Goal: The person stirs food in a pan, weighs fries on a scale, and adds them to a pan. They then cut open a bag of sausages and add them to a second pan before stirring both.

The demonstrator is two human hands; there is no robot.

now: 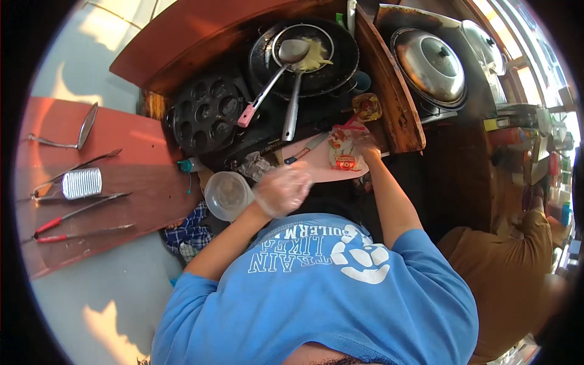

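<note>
My left hand [283, 188], in a clear plastic glove, hovers over the near left edge of a pink cutting board [316, 163]. Its fingers are smeared by motion, so what they hold cannot be told. With my right hand [365, 145] I grip the side of a clear plastic packet [344, 149] with red and yellow print. The packet stands over the board's right part. A knife [306, 149] with a blue handle lies on the board beside it. Crumpled clear plastic [254, 166] sits just beyond my left hand, and a round plastic tub [227, 196] is left of it.
A wok [261, 58] holds a strainer [294, 106] with pale yellow food and a pink-handled ladle [267, 91]. Left of it is a round-hollowed pan [204, 109]. Tongs [85, 230] and a grater [82, 184] lie on the red side shelf. Another person [505, 274] is at right.
</note>
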